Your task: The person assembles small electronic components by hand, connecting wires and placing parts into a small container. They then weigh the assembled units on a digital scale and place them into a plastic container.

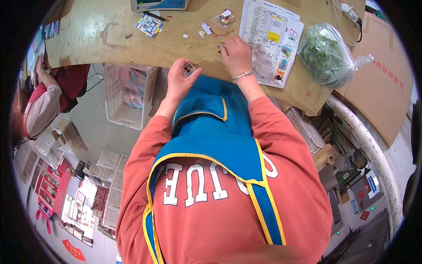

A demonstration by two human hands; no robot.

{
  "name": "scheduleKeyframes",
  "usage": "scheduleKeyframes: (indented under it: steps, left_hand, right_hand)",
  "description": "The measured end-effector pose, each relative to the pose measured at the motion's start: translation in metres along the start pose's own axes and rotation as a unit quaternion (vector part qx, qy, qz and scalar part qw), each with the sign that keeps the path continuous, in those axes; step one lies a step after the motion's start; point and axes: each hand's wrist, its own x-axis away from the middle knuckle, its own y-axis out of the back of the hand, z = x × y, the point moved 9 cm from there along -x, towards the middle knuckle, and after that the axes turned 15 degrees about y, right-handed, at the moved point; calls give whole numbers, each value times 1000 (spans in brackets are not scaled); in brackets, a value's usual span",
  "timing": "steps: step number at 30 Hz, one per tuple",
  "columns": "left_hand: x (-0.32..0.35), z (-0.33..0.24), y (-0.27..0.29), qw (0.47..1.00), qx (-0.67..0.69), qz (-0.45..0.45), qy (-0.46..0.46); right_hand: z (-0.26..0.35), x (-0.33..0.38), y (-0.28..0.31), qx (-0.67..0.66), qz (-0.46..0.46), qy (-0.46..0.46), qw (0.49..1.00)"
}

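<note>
My left hand is raised just in front of the table edge, its fingers closed on a small round grey part. My right hand rests on the wooden table, fingertips pinched at tiny red and dark bits lying there. A thin bracelet circles that wrist. Beyond the hands lie small white pieces and a clear bag of small parts. My orange sleeves and blue apron fill the lower view.
A printed paper sheet lies right of my right hand, and a clear bag of green pieces beyond it. A white plastic basket stands below the table edge. Another person sits at far left. Cardboard lies at right.
</note>
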Motion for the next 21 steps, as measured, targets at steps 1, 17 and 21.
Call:
scheduleKeyframes:
  steps: [1, 17, 21]
  left_hand:
    - [0, 0, 1, 1000, 0, -3, -3]
    - [4, 10, 22, 999, 23, -32, 14]
    - [1, 13, 25, 999, 27, -39, 13]
  right_hand:
    - [3, -6, -6, 29, 23, 16, 999]
    - [-26, -21, -46, -5, 131, -73, 989]
    - [-26, -30, -40, -21, 94, -20, 995]
